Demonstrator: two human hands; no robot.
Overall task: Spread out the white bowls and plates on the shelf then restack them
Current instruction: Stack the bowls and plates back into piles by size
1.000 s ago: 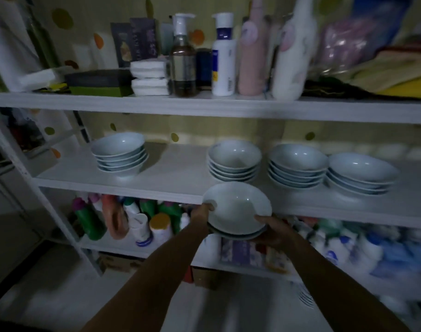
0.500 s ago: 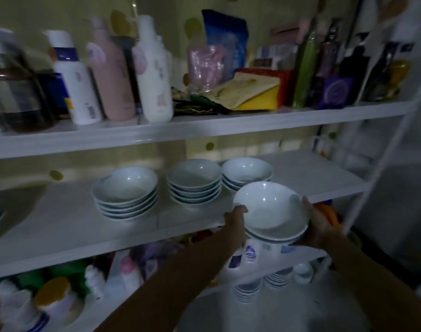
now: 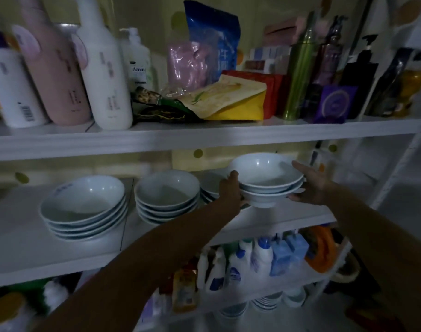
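Observation:
A small stack of white bowls (image 3: pixel 264 178) is held over the right end of the middle shelf (image 3: pixel 61 255), just above its surface. My left hand (image 3: pixel 229 190) grips its left rim and my right hand (image 3: pixel 311 185) cups its right side, fingers spread under the rim. On the same shelf stand a stack of white bowls (image 3: pixel 82 207) at the left, a second stack (image 3: pixel 167 195) in the middle, and a third stack (image 3: pixel 210 185) partly hidden behind my left hand.
The upper shelf (image 3: pixel 204 137) carries lotion bottles (image 3: pixel 104 65), snack bags (image 3: pixel 228 99) and dark bottles, close above the held bowls. Detergent bottles (image 3: pixel 259 257) fill the shelf below. More white dishes (image 3: pixel 264 303) sit on the floor underneath. A white shelf post (image 3: pixel 396 168) stands at the right.
Both hands have carried the bowl stack rightwards and up from in front of the shelf edge to over the shelf's right end. The view has swung right.

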